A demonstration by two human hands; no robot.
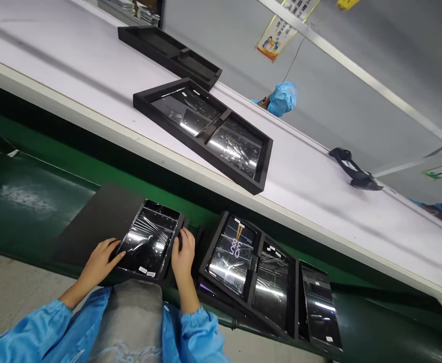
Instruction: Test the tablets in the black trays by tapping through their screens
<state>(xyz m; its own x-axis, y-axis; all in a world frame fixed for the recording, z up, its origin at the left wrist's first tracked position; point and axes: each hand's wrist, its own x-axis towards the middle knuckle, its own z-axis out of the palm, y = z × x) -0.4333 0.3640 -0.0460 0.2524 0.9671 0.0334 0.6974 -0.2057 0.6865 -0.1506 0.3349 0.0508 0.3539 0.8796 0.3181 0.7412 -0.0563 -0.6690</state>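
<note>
A dark tablet (pixel 148 239) in clear film, with white labels at its near edge, lies on a black foam tray (pixel 100 222) in front of me. My left hand (pixel 102 259) is at the tablet's left edge, thumb and fingers apart, with the fingertips touching near the film. Opposite it, my right hand (pixel 184 250) has its thumb and fingers closed around the tray's right rim. To the right, another black tray (pixel 256 264) holds two tablets: a lit screen (pixel 234 254) with large clock digits and a dark one (pixel 271 287).
Beyond runs a white workbench (pixel 54 75) with a tray of two filmed tablets (pixel 201 132), another black tray (pixel 168 53) and a black stand-like object (pixel 355 169). Another tablet (pixel 322 307) lies far right on the green surface (pixel 375 322). A blue-capped person (pixel 283 99) is behind the bench.
</note>
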